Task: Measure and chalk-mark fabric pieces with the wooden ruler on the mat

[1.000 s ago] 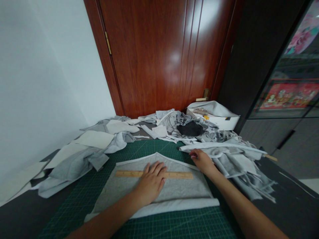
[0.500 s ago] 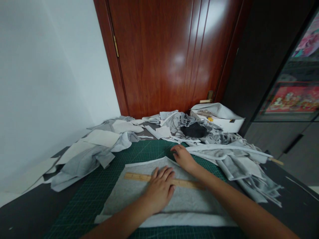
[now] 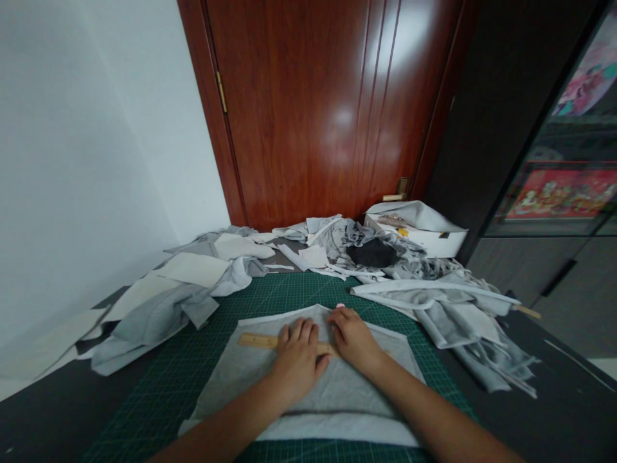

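A grey piece of fabric (image 3: pixel 270 379) with a peaked, folded top edge and a folded band along its bottom lies flat on the green cutting mat (image 3: pixel 289 289). Across its upper part rests a wooden ruler (image 3: pixel 258 340). My left hand (image 3: pixel 297 360) presses on the ruler and cloth with its fingers stretched out. Just to the right of it, my right hand (image 3: pixel 354 337) is closed near the peak, over the ruler's right part. A small pale pink piece (image 3: pixel 340 305) shows at its fingertips; its kind is unclear. The ruler's right end is mostly hidden by this hand.
Grey fabric pieces (image 3: pixel 154 321) and pale sheets (image 3: pixel 193 269) lie along the left. More cloth (image 3: pixel 453 315) is heaped at the right. Behind stand a white box (image 3: pixel 434 242) with cloth on it, a wooden door (image 3: pixel 299 116) and a dark cabinet (image 3: pixel 520 263).
My right hand has moved left from the fabric heap, past the peak, and down onto the fabric by the ruler. My left hand stays on the ruler. The view has shifted slightly.
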